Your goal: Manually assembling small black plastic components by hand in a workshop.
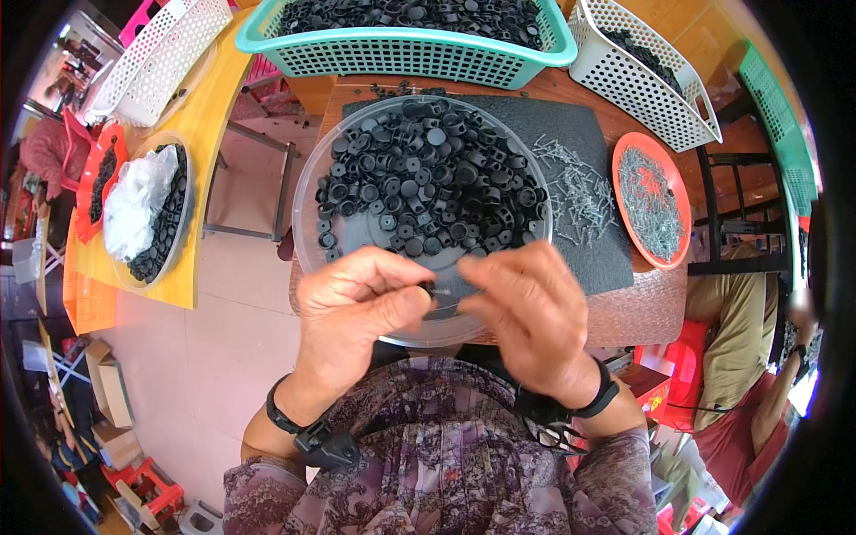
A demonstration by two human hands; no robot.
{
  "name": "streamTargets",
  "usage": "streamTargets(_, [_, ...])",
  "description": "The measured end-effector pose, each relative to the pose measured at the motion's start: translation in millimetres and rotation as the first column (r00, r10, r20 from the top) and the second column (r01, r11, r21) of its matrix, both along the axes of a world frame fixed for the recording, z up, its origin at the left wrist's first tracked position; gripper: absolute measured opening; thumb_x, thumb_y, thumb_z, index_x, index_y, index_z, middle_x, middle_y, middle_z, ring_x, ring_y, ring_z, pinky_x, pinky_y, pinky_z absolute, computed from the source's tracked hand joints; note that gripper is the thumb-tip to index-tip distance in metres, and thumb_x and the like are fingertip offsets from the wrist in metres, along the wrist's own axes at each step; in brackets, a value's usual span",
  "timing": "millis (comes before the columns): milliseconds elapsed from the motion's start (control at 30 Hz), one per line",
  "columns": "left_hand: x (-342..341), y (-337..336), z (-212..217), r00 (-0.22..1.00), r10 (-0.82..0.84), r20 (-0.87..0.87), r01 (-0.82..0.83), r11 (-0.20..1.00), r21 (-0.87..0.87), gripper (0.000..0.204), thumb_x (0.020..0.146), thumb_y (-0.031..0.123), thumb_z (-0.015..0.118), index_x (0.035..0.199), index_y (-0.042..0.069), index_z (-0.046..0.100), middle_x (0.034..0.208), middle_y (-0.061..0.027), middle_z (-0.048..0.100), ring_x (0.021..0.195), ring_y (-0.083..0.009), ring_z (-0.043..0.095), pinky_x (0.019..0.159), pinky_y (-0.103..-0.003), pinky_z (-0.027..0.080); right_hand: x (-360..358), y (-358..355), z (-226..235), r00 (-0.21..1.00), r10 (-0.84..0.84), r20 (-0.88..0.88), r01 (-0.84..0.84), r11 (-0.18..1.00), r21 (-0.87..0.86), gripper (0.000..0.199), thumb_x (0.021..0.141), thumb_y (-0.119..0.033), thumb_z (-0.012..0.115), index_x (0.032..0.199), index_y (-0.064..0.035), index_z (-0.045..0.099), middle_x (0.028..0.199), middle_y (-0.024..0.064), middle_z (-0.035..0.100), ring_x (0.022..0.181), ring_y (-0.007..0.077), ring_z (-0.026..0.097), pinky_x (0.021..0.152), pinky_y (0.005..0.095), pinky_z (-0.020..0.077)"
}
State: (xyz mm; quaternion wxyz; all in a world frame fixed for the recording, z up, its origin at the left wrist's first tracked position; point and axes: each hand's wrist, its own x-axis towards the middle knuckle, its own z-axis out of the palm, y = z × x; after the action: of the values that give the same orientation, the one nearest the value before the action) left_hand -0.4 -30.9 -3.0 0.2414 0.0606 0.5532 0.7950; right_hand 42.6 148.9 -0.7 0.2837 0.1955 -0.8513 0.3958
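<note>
My left hand (361, 299) pinches a small black plastic part (428, 289) between thumb and forefinger, over the near side of a round clear tub (308, 227). Facing it, my right hand (530, 308) has its thumb and fingertips drawn together a short way from the part. Motion blurs those fingertips, and what they hold, if anything, cannot be made out. Many loose black plastic caps (428, 178), some ring-shaped, are heaped in the far part of the tub under my hands.
Metal pins (575, 192) lie scattered on a dark mat (593, 259), beside an orange plate (621, 214) of more pins. A teal basket (401, 55) and a white basket (642, 98) hold black parts behind. Left, a yellow table (192, 205) bears another tub. A person (740, 357) sits at right.
</note>
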Motion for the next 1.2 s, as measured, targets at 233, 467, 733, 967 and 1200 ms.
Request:
streamTargets(233, [-8, -6, -3, 0.996, 0.072, -0.059, -0.069, 0.996, 0.05, 0.017, 0.077, 0.003, 0.07, 0.09, -0.005, 0.062, 0.078, -0.0096, 0.064, 0.066, -0.0127, 0.061, 0.059, -0.023, 0.051, -37, 16, -10, 0.985, -0.17, 0.024, 0.149, 0.913, 0.38, 0.018, 0.059, 0.0, 0.059, 0.077, -0.0002, 0.059, 0.072, 0.0094, 0.048, 0.07, 0.0241, 0.047, 0.057, 0.0344, 0.0398])
streamTargets(467, [-7, -4, -4, 0.994, 0.08, -0.08, -0.078, 0.996, 0.037, 0.016, 0.078, 0.002, 0.069, 0.09, -0.005, 0.062, 0.078, -0.0087, 0.063, 0.065, -0.0119, 0.06, 0.058, -0.023, 0.049, -46, 8, -16, 0.998, -0.065, -0.012, 0.059, 0.794, 0.605, 0.012, 0.059, -0.01, 0.057, 0.066, -0.0025, 0.052, 0.07, 0.0096, 0.044, 0.072, 0.0245, 0.044, 0.061, 0.0333, 0.039])
streamTargets(733, [-7, -1, -3, 0.994, 0.076, -0.083, -0.075, 0.997, 0.021, 0.016, 0.078, 0.001, 0.068, 0.091, -0.005, 0.062, 0.08, -0.0087, 0.064, 0.067, -0.0112, 0.06, 0.058, -0.021, 0.048, -37, 10, -21, 0.999, -0.048, -0.017, 0.05, 0.877, 0.478, 0.015, 0.06, -0.008, 0.055, 0.072, -0.0021, 0.048, 0.071, 0.0098, 0.043, 0.07, 0.0254, 0.043, 0.061, 0.0338, 0.0372])
streamTargets(967, [-11, -4, 0, 0.983, 0.129, -0.128, -0.13, 0.991, -0.005, 0.015, 0.079, 0.001, 0.067, 0.091, -0.004, 0.061, 0.076, -0.0086, 0.063, 0.064, -0.0111, 0.059, 0.057, -0.021, 0.047, -34, 3, -11, 0.996, -0.061, 0.065, 0.019, 0.859, 0.511, 0.012, 0.059, -0.008, 0.058, 0.068, -0.0024, 0.052, 0.071, 0.0104, 0.044, 0.071, 0.0257, 0.044, 0.061, 0.034, 0.0382])
streamTargets(1200, [-10, -3, 0, 0.984, 0.135, -0.115, -0.135, 0.991, 0.008, 0.016, 0.078, 0.002, 0.068, 0.091, -0.005, 0.061, 0.075, -0.0085, 0.063, 0.062, -0.0106, 0.058, 0.057, -0.021, 0.047, -42, 7, -15, 0.994, -0.046, 0.096, -0.02, 0.802, 0.597, 0.014, 0.058, -0.004, 0.059, 0.071, -0.0018, 0.054, 0.073, 0.0098, 0.046, 0.073, 0.026, 0.046, 0.062, 0.0347, 0.0389])
